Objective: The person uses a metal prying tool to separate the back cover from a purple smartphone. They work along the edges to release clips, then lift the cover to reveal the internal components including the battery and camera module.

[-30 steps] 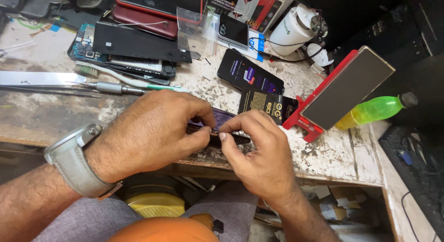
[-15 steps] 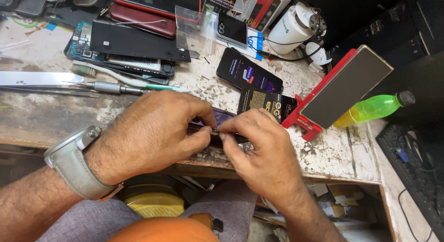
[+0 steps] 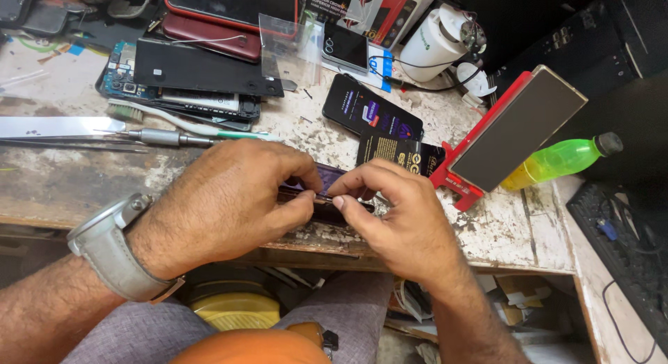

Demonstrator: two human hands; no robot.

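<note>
Worn and paint-flecked, the workbench (image 3: 501,232) carries a clutter of phone parts, and at its near edge both hands close on a dark purple phone (image 3: 327,187), mostly hidden under the fingers. Left hand (image 3: 223,204) has its fingers curled shut over the phone's left end, thumb and forefinger pinched at the edge; right hand (image 3: 396,211) pinches the same edge from the other side, fingertips almost meeting the left's. Something thin seems to sit between the fingertips, too small to make out. By the look of it, the step in hand is fine work along the phone's edge, and the next move calls for a steady, small pinch rather than force. Just beyond the fingers lie a black phone (image 3: 369,114) and a black packet (image 3: 396,154); right of them a red stand (image 3: 480,155) props a tablet, with a green bottle (image 3: 557,162) past it. Beyond the left knuckles rest a screwdriver (image 3: 167,136) and a toothbrush (image 3: 188,122)
</note>
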